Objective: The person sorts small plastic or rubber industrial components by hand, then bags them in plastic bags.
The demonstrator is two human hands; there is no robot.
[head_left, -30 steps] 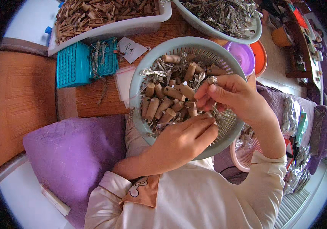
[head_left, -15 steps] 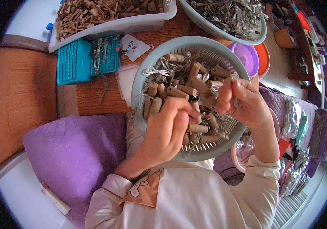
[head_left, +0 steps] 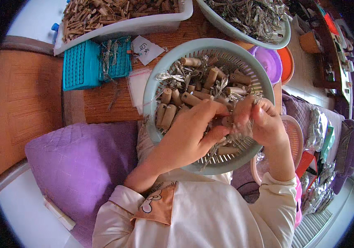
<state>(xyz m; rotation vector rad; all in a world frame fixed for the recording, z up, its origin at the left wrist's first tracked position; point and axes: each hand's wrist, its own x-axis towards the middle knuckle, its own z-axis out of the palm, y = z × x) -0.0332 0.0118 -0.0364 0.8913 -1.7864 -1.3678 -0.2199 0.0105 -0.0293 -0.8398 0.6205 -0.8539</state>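
Note:
A grey-green slotted basket (head_left: 152,78) sits before me, holding several tan cork-like cylinders (head_left: 168,117) among tangles of fine silvery wire (head_left: 169,77). Over its near right part, my two hands work close together. My left hand (head_left: 195,126) is closed in a pinch, thumb and forefinger pointing right; what lies between them is mostly hidden by the fingers. Beside it, my right hand (head_left: 267,122) pinches a loose bundle of thin silvery wire (head_left: 243,129) that hangs between the hands, partly blurred.
A white tub (head_left: 152,25) of brown pieces stands far left, with teal trays (head_left: 82,66) in front of it. At the back is a bowl (head_left: 285,35) of silvery wire. Purple (head_left: 267,62) and orange (head_left: 286,62) basins and a pink basket (head_left: 296,136) stand right.
My left hand has moved right and its fingers have stretched toward the right hand. My right hand has come down and turned inward, drawing the wire between them.

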